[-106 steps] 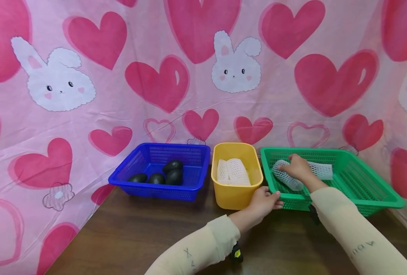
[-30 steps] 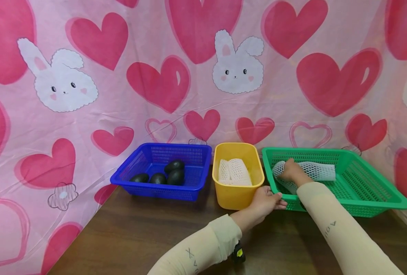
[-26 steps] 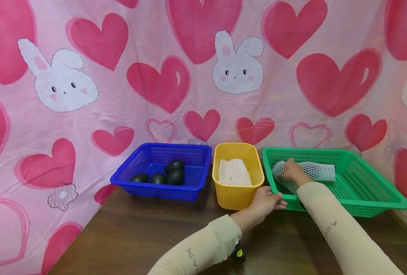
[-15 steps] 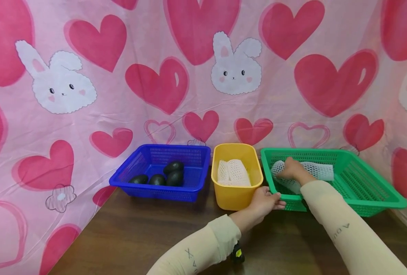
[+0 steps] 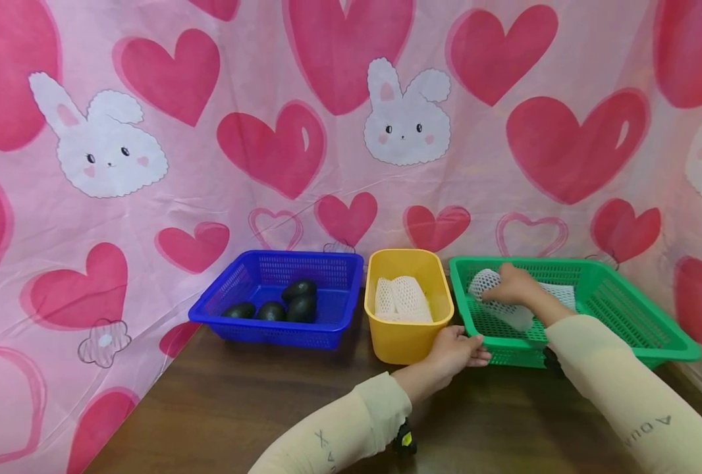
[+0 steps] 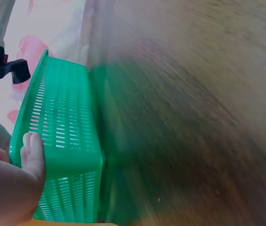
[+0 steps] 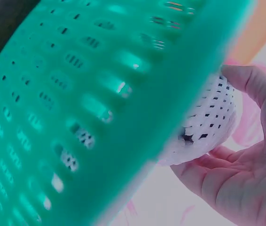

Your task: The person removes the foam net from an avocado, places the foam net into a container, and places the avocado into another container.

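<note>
My right hand [image 5: 513, 286] grips a white foam net sleeve [image 5: 508, 315] at the left end of the green basket [image 5: 653, 329]. In the right wrist view, thumb and fingers hold the rounded end of the foam net [image 7: 215, 115], and something dark shows through its holes. Behind that hand, a second foam net [image 5: 561, 295] lies in the same basket, partly hidden. My left hand [image 5: 453, 352] grips the basket's near left corner. Seen from the left wrist, fingers [image 6: 35, 155] bend over the rim onto the green outer wall [image 6: 67, 113].
A yellow bin [image 5: 407, 342] with white foam nets [image 5: 407, 299] stands just left of the green basket. Farther left is a blue basket [image 5: 321, 336] holding several avocados [image 5: 301, 307]. All three stand on a brown wooden table [image 5: 238, 401] before a pink heart-print cloth [image 5: 339, 158].
My right hand has risen a little and shifted right, tilting the foam net so its near end shows again. My left hand stays at the basket corner.
</note>
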Tool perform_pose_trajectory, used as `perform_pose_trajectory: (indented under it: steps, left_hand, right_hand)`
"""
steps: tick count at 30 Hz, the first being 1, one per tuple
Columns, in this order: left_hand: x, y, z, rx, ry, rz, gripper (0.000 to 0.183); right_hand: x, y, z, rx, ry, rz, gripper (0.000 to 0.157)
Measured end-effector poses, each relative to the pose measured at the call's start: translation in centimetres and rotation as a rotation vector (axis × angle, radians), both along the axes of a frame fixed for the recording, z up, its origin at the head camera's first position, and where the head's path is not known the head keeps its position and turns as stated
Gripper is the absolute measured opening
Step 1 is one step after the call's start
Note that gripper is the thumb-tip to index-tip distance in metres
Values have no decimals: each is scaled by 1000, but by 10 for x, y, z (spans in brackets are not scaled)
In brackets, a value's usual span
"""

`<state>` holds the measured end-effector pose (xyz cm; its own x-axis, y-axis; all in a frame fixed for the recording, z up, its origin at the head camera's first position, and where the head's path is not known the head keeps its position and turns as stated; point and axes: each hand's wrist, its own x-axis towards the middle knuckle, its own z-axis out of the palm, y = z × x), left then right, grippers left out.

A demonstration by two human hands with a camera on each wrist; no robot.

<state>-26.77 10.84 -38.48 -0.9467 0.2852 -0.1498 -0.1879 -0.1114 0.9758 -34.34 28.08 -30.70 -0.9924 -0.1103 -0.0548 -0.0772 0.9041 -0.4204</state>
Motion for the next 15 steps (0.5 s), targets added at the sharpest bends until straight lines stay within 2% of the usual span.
perform_pose_trajectory:
  steps: [2, 7, 15]
  left_hand:
    - [0, -3, -1, 2, -1, -21, 38]
    - [2, -12, -2, -19, 26, -84, 35]
    - [7, -32, 3, -114, 50, -186, 34]
  right_hand:
    - [5, 2, 4, -15, 15, 6, 86]
    - [16, 9, 16, -53, 48, 18, 84]
    - [39, 11, 31, -89, 112, 28, 83]
